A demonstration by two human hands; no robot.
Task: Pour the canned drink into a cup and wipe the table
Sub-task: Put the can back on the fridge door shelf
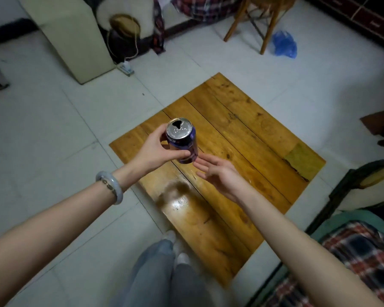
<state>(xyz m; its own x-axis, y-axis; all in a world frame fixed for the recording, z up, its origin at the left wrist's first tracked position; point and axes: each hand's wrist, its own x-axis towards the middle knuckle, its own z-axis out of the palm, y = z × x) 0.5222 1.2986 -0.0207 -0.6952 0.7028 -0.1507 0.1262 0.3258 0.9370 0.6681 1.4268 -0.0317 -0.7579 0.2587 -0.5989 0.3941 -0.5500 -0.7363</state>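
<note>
My left hand (159, 149) grips a dark blue drink can (183, 141) upright above the low wooden table (242, 138). The can's silver top has an open mouth hole. My right hand (217, 173) is open, palm up, just below and right of the can, its fingertips near the can's base; whether they touch it I cannot tell. A shiny wet-looking patch (177, 198) lies on the table's near left part. No cup or cloth is in view.
White tiled floor (53, 134) surrounds the table. A cream cabinet (69, 36) stands at back left, a wooden chair (259, 21) and blue plastic bag (284, 44) at back right. A bed with plaid cover (353, 258) sits at right. My legs (162, 278) stand by the table's near edge.
</note>
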